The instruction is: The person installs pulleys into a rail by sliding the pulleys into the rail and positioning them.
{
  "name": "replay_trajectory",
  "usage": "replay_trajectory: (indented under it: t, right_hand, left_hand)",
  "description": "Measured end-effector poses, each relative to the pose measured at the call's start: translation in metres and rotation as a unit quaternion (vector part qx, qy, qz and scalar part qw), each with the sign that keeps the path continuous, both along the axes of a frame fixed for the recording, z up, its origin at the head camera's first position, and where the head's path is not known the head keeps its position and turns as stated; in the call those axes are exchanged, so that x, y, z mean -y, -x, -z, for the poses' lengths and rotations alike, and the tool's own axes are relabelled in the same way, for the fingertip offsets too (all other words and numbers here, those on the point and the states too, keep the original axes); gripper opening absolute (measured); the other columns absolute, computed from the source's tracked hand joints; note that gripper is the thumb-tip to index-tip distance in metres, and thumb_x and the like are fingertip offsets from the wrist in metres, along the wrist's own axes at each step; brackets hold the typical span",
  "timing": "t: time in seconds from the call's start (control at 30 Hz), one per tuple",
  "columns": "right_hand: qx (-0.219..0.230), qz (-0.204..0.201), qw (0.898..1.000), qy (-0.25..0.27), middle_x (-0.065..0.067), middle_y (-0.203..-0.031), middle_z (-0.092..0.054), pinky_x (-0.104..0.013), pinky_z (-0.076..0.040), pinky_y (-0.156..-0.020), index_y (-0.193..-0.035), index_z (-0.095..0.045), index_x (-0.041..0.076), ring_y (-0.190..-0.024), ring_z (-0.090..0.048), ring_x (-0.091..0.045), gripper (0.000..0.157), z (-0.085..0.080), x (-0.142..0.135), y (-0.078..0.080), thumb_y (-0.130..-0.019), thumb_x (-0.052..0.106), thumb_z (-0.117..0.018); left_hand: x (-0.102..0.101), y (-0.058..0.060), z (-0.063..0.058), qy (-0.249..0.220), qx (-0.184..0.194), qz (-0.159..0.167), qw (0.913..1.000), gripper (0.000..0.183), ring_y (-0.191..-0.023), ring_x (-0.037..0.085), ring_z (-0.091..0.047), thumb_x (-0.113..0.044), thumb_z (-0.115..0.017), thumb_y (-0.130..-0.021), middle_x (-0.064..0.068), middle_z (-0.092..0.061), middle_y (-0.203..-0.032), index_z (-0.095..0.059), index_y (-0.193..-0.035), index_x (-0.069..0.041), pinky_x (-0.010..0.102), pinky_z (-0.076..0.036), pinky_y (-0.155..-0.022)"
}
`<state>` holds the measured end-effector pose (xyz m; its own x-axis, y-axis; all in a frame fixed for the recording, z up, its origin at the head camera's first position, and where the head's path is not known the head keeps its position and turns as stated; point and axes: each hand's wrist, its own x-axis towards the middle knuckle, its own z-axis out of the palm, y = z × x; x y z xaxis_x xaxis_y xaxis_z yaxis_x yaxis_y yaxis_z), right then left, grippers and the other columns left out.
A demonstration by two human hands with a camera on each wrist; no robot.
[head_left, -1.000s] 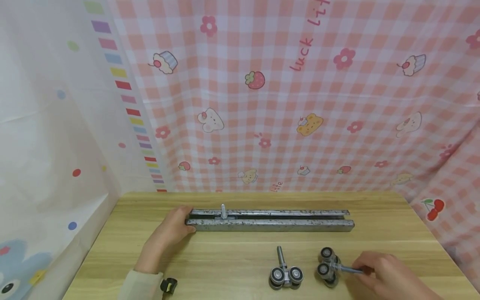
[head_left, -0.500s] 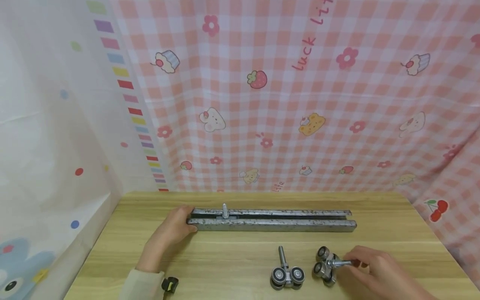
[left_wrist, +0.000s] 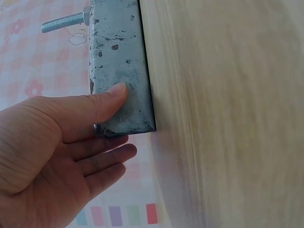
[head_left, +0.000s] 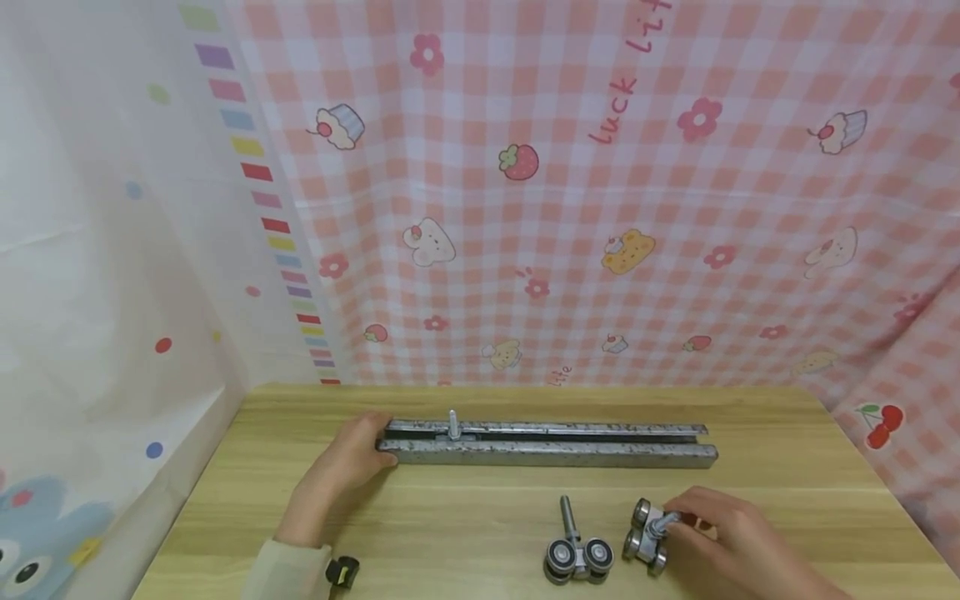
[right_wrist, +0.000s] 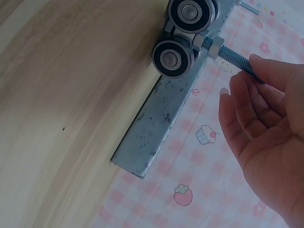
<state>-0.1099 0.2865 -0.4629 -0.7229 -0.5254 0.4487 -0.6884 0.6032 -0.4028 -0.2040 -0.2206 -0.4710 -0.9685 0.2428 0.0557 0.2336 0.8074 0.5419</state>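
A slotted steel rail lies across the table, its slot facing up. My left hand grips the rail's left end; in the left wrist view the thumb presses its scuffed side. From the slot near that end a threaded bolt stands upright. My right hand pinches the bolt of a roller trolley between thumb and fingers. In the right wrist view its black-and-silver wheels and nuts on the threaded bolt show plainly. Left of it, a second roller trolley rests on the table with its bolt pointing away.
The wooden table ends at the back against a pink checked curtain with printed figures. A white curtain hangs on the left. The left wrist carries a black strap piece.
My right hand has shifted a little left with the roller trolley and turned it, so its bolt now points more upward. My left hand has kept its grip on the rail.
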Motion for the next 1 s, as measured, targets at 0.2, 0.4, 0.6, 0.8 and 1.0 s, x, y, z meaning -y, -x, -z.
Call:
replay_trajectory:
  t: [0.2, 0.4, 0.6, 0.8, 1.0]
  right_hand:
    - [-0.001, 0.011, 1.0, -0.002, 0.009, -0.092, -0.071, -0.01, -0.049, -0.062, -0.102, -0.074, 0.014, -0.078, -0.06, 0.004, 0.036, 0.0012, 0.0037, 0.0007, -0.075, -0.005, -0.087]
    - [-0.023, 0.013, 1.0, 0.006, 0.01, -0.091, -0.07, -0.009, -0.046, -0.063, -0.101, -0.075, 0.015, -0.077, -0.059, 0.004, 0.037, 0.0037, 0.0034, 0.0014, -0.073, -0.005, -0.089]
    - [-0.035, 0.011, 0.999, 0.025, 0.011, -0.09, -0.07, -0.009, -0.045, -0.059, -0.101, -0.075, 0.011, -0.075, -0.057, 0.005, 0.038, 0.0055, 0.0016, 0.0031, -0.071, -0.008, -0.088]
    - [-0.048, 0.018, 0.998, 0.024, 0.012, -0.089, -0.069, -0.008, -0.045, -0.059, -0.099, -0.075, 0.011, -0.074, -0.056, 0.006, 0.04, 0.0059, -0.0005, 0.005, -0.067, -0.009, -0.088]
    - [-0.042, 0.04, 0.998, 0.02, 0.015, -0.088, -0.067, -0.009, -0.045, -0.058, -0.097, -0.075, 0.012, -0.073, -0.055, 0.006, 0.039, 0.0053, -0.0035, 0.0068, -0.067, -0.009, -0.089]
  left_hand:
    - [0.0002, -0.0005, -0.0003, -0.002, 0.002, 0.004, 1.0, 0.042, -0.113, 0.037, -0.065, 0.001, -0.086, -0.081, 0.021, -0.069, -0.12, -0.069, -0.119, 0.006, 0.055, -0.054, -0.099]
    - [0.0001, -0.0008, -0.0014, 0.002, 0.003, 0.004, 1.0, 0.044, -0.118, 0.039, -0.064, 0.001, -0.085, -0.082, 0.023, -0.068, -0.124, -0.067, -0.122, 0.006, 0.055, -0.053, -0.101]
    - [-0.0019, -0.0018, -0.0025, -0.006, 0.005, -0.002, 1.0, 0.046, -0.12, 0.041, -0.063, 0.001, -0.084, -0.083, 0.024, -0.067, -0.127, -0.066, -0.125, 0.008, 0.056, -0.052, -0.103]
    - [-0.0027, -0.0024, -0.0023, -0.008, -0.001, -0.002, 1.0, 0.038, -0.111, 0.036, -0.066, 0.001, -0.086, -0.08, 0.019, -0.07, -0.117, -0.069, -0.115, 0.004, 0.054, -0.054, -0.098]
    - [-0.0006, -0.0014, -0.0012, -0.002, 0.0, -0.002, 1.0, 0.04, -0.116, 0.038, -0.065, 0.001, -0.086, -0.081, 0.021, -0.069, -0.122, -0.069, -0.117, 0.004, 0.055, -0.053, -0.102]
